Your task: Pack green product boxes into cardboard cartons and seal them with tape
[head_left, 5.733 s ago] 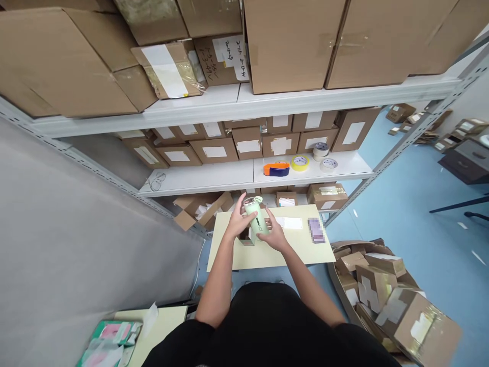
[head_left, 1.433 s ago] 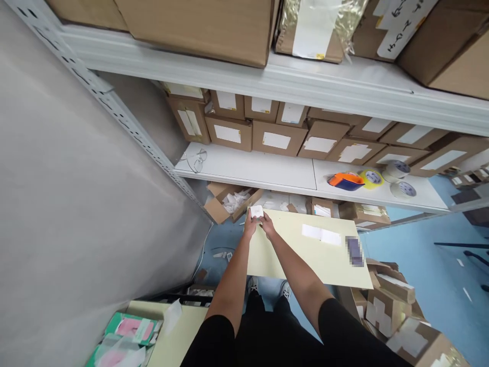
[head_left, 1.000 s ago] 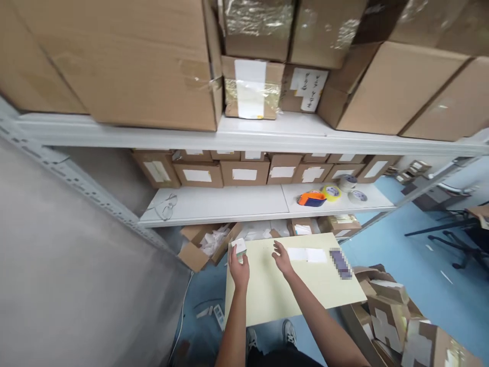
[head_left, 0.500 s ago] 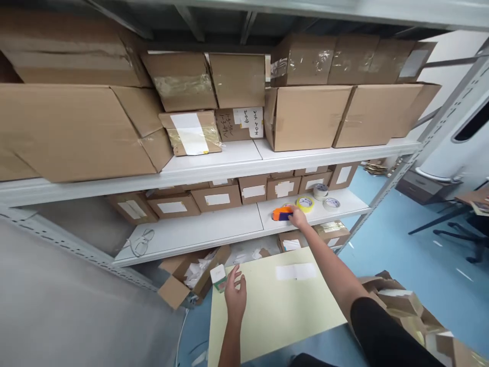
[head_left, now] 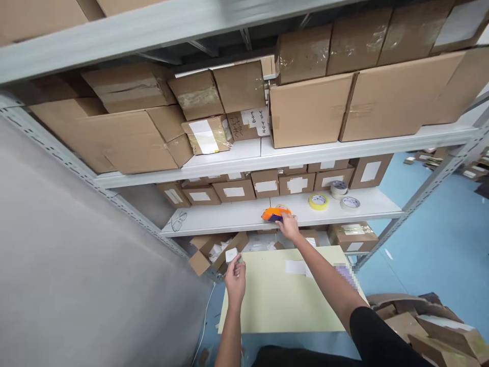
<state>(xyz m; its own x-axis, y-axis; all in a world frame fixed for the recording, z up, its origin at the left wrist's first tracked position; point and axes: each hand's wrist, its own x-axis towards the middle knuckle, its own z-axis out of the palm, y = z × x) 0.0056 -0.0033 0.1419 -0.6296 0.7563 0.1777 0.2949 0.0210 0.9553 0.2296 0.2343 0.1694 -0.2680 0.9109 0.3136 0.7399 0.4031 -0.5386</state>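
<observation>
My right hand is closed around an orange and dark blue tape dispenser at the front of the middle shelf. Part of the dispenser is hidden by my fingers. My left hand hovers over the left edge of a pale yellow board, its fingers loosely bent and holding nothing. Just beyond those fingertips is a small white-topped box, partly covered by the hand; whether they touch I cannot tell. A white paper strip lies on the board.
On the middle shelf are a yellow tape roll, a pale tape roll and a cable coil. Cardboard boxes fill the shelf above. An opened carton stands lower left; flattened cardboard is at lower right.
The tape dispenser has shifted slightly left and tilted in my right hand. My left hand's fingers have curled in more, near the small box. The camera view has turned.
</observation>
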